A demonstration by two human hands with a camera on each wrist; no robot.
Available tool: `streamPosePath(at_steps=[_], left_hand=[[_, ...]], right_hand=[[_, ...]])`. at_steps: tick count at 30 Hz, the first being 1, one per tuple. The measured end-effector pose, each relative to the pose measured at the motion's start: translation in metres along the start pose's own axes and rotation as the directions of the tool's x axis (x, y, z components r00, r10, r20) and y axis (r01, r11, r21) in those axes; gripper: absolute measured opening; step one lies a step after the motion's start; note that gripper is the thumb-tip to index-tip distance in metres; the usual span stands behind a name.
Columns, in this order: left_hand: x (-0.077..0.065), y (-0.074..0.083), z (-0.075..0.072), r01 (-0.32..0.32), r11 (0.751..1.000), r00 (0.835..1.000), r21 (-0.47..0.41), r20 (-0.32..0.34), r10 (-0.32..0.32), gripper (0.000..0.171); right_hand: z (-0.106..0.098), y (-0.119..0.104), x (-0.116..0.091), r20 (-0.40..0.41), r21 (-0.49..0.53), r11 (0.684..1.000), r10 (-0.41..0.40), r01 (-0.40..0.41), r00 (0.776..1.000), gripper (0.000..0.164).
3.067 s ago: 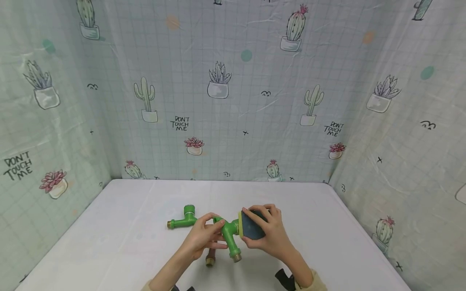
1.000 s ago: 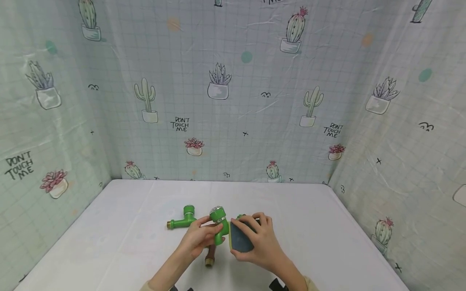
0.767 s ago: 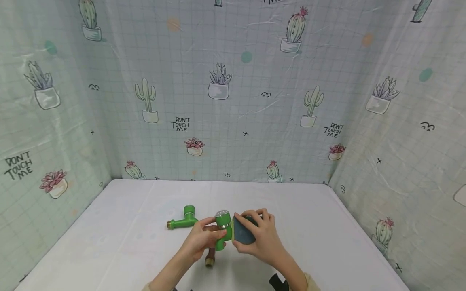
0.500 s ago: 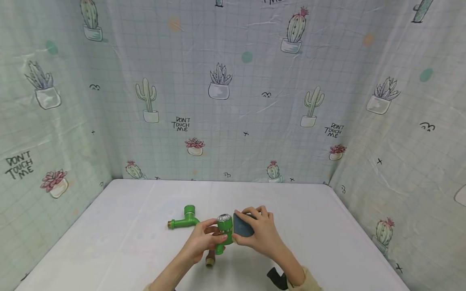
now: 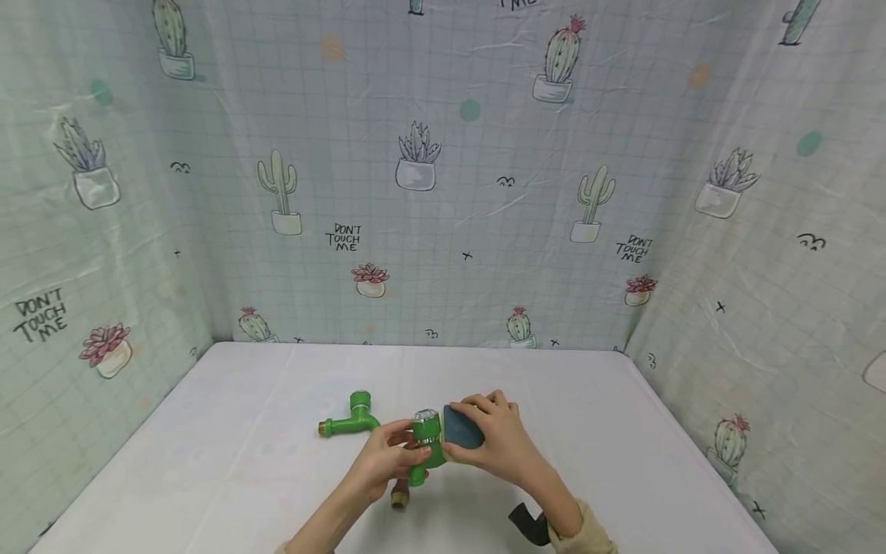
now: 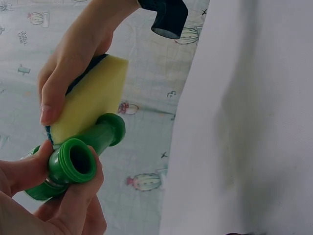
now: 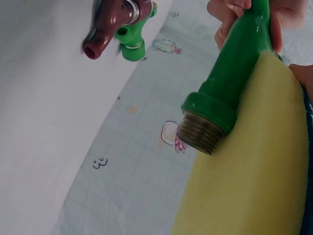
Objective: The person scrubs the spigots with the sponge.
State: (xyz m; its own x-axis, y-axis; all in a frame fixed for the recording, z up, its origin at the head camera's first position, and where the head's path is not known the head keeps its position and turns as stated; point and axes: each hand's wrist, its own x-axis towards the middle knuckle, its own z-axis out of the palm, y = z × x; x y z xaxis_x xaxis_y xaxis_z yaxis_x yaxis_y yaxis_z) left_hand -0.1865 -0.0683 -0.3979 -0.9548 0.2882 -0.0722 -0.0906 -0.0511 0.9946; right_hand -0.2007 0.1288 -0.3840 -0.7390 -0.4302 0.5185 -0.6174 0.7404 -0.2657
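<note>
My left hand (image 5: 384,458) grips a green tap (image 5: 428,431) above the table, its clear-topped knob pointing up. My right hand (image 5: 498,435) holds a sponge (image 5: 462,428), with a dark blue scouring side under the fingers. In the left wrist view, the yellow side of the sponge (image 6: 93,100) lies against the body of the tap (image 6: 100,137), and the open spout faces the camera. Along the yellow foam in the right wrist view runs the tap's inlet pipe, which ends in a brass thread (image 7: 200,132).
On the white table (image 5: 277,492), another green tap (image 5: 353,422) lies left of the hands. A brown tap (image 5: 399,496) with a brass end lies partly hidden beneath the left hand. A patterned curtain (image 5: 443,231) surrounds the table's back and sides.
Three seconds ago the tap's threaded end pointed towards me; the left hand has since turned it knob up. The sponge has moved from the knob end to the pipe and stays in the right hand.
</note>
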Motion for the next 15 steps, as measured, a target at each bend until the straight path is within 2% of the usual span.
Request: streamPosePath(at_steps=[4,8,15], left_hand=[[0.0,0.0,0.001,0.003,1.0,1.0,-0.022,-0.026,-0.003,0.058],[0.002,0.001,-0.001,-0.005,0.997,0.998,-0.075,-0.065,0.0,0.057],[0.005,0.008,-0.007,0.029,0.975,0.991,-0.218,-0.124,-0.057,0.056]], right_hand=[[0.001,-0.002,-0.005,-0.075,-0.049,0.997,-0.07,0.067,0.995,0.055],[0.005,-0.005,-0.012,-0.16,-0.113,0.984,-0.152,0.135,0.975,0.062],[0.02,0.001,-0.026,-0.181,-0.211,0.948,-0.276,0.236,0.944,0.071]])
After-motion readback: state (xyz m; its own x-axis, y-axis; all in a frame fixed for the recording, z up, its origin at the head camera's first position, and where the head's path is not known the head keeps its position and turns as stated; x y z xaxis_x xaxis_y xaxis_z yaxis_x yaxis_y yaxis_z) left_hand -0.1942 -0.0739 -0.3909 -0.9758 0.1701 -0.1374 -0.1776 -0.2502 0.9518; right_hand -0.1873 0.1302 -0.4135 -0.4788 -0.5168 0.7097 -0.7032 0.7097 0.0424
